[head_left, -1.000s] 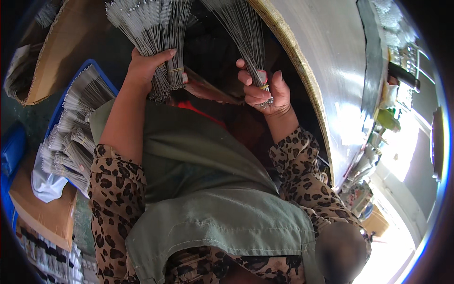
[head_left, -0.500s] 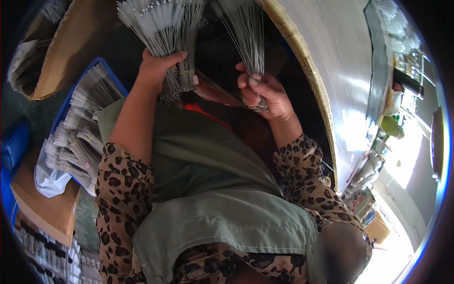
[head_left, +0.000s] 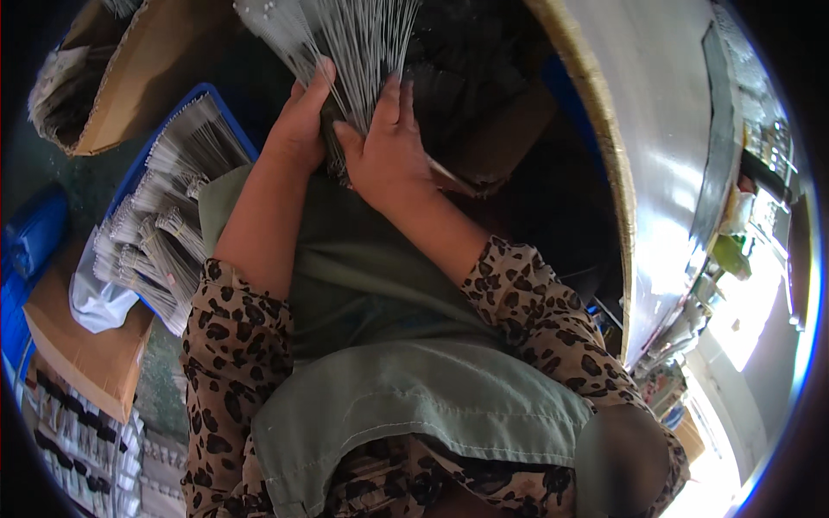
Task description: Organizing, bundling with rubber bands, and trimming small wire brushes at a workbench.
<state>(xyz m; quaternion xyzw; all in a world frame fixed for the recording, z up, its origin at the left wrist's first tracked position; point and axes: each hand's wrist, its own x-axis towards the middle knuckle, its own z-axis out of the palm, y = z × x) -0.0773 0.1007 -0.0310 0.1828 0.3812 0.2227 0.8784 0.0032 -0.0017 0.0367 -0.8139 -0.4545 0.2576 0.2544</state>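
Presently, the left hand (head_left: 298,129) and right hand (head_left: 389,155) are both closing their fingers around one fanned bundle of thin metal rods (head_left: 345,43) above the lap, apparently evening it up; squaring the ends likely needs a firm, steady grip.

Daylight floods in from lower right, blown out. Glare on the metal sheet (head_left: 665,129). Upper centre in deep shadow. Fisheye bends edges; rim black, corners soft.
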